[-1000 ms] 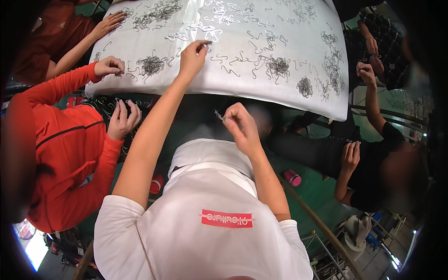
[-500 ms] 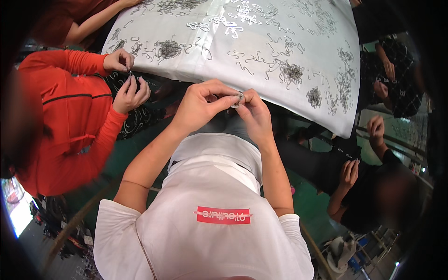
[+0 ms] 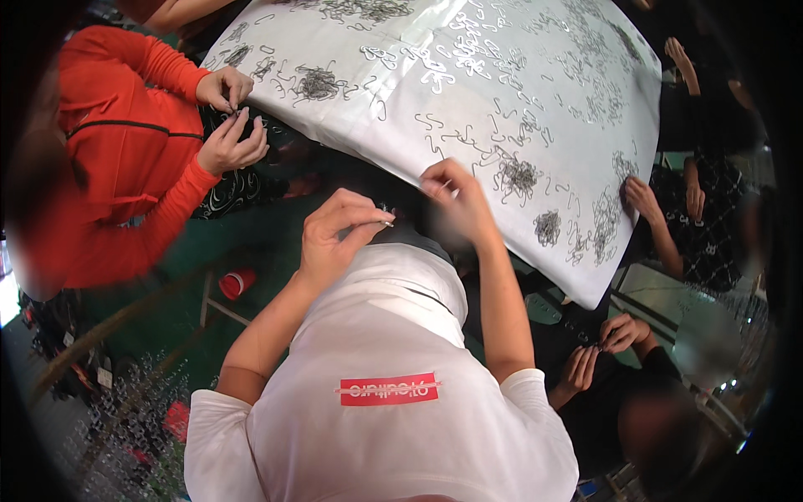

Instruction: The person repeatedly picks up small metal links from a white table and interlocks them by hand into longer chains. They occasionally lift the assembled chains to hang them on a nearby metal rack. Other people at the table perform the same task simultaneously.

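My left hand [image 3: 339,241] is in front of my waist, its thumb and fingertips pinched on a small, shiny metal piece [image 3: 387,221]. Most of that piece is hidden, so its full shape does not show. Apart from it, my right hand [image 3: 460,201] is raised at the near edge of the white-covered table [image 3: 401,155]. Its fingers are bent and partly smeared by motion; whether anything is between them I cannot make out. On the table beyond lie many S-shaped metal hooks [image 3: 435,124], some loose, some in a tangled dark heap [image 3: 517,174].
A person in a red top [image 3: 125,159] works with both hands close on my left. On the right, another person's hands [image 3: 598,347] pinch something small, and a further hand [image 3: 642,199] touches the table's edge. A red cup-like container [image 3: 237,283] is low on the left.
My hands were together on a small shiny ring-like piece. They have come apart: the left went down and left with a small piece, the right moved slightly right. The view has turned.
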{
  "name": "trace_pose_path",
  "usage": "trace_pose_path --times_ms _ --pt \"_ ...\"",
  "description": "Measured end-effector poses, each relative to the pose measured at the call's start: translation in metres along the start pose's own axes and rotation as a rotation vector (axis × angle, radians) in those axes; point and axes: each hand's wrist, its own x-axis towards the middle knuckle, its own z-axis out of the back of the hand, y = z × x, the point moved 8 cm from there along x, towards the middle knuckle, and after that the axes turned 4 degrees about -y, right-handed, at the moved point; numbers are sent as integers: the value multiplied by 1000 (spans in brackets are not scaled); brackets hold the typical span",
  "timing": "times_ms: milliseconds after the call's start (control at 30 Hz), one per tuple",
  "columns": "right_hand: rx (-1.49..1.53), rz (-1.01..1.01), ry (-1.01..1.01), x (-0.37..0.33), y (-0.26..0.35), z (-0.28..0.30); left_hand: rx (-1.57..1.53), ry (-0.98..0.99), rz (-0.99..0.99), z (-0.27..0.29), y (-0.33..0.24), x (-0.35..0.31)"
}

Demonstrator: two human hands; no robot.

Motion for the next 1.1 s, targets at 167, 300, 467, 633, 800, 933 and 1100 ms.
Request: trace_pose_path --times_ms 167,300,467,633,800,933,1100 --pt "-730 29 -20 71 -78 42 16 -145 54 6 -1 -18" --pt "-1053 134 151 101 -111 27 35 -250 38 10 -6 -24" --pt "-761 92 168 91 -63 17 87 -355 35 15 -16 -33" --pt "440 -267 419 22 46 -25 124 -517 69 20 -20 -47" --pt "767 -410 677 -8 110 -76 243 -675 39 28 -34 -62" --pt "700 -442 702 -10 116 -101 265 -802 27 38 -45 -79" --pt "689 -412 761 -19 126 -135 294 -940 30 54 -54 -110"
